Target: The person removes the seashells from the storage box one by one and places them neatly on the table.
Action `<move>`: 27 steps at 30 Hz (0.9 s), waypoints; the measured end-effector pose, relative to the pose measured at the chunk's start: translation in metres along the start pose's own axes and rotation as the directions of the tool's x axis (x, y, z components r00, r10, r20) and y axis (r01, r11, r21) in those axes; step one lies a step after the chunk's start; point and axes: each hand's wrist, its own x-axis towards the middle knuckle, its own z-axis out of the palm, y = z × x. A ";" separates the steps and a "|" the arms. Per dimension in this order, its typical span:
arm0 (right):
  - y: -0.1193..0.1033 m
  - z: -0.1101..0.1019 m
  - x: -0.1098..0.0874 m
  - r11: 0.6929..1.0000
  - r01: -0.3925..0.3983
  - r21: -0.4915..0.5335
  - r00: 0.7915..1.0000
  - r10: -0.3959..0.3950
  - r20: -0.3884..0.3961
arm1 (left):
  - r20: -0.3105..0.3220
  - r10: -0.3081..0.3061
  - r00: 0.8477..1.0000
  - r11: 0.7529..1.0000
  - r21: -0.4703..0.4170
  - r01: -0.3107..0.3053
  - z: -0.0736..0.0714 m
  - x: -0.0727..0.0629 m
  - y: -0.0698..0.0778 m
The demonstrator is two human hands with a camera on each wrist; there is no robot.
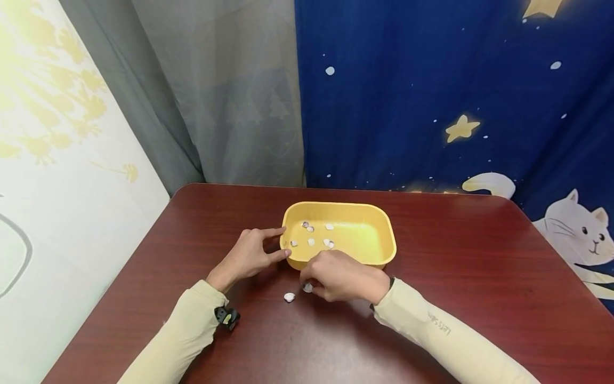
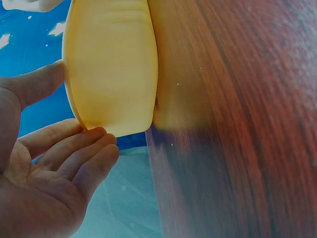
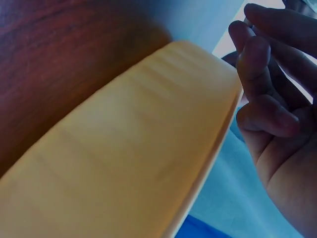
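Observation:
A yellow plastic bin [image 1: 369,234] stands on the table with several small whitish, shiny pieces [image 1: 329,226] scattered inside, mostly in its left half. My left hand [image 1: 247,256] rests at the bin's left end, thumb and index finger apart and touching the rim; the left wrist view shows this hand [image 2: 54,168] with its fingers loosely extended. Just in front of the bin, my right hand [image 1: 342,277] pinches a small whitish piece [image 1: 307,287] between thumb and fingers, low over the table. A similar white piece [image 1: 289,297] lies on the table to its left.
The dark red-brown wooden table [image 1: 479,256] reaches back to a grey curtain [image 1: 240,106] and a blue star-patterned curtain [image 1: 408,96]. At the left stands a white panel [image 1: 72,213] with yellow print. A black device [image 1: 227,317] sits on my left wrist.

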 end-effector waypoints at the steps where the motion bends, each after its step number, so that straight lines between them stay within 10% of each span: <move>1: -0.001 0.002 0.000 1.000 0.001 -0.015 1.000 -0.001 0.010 | -0.005 0.002 1.000 1.000 0.002 -0.002 0.000 0.000 0.000; 27: -0.012 0.028 0.013 0.970 0.023 -0.242 0.998 -0.008 0.064 | -0.015 0.010 1.000 1.000 0.009 -0.009 0.000 0.001 -0.001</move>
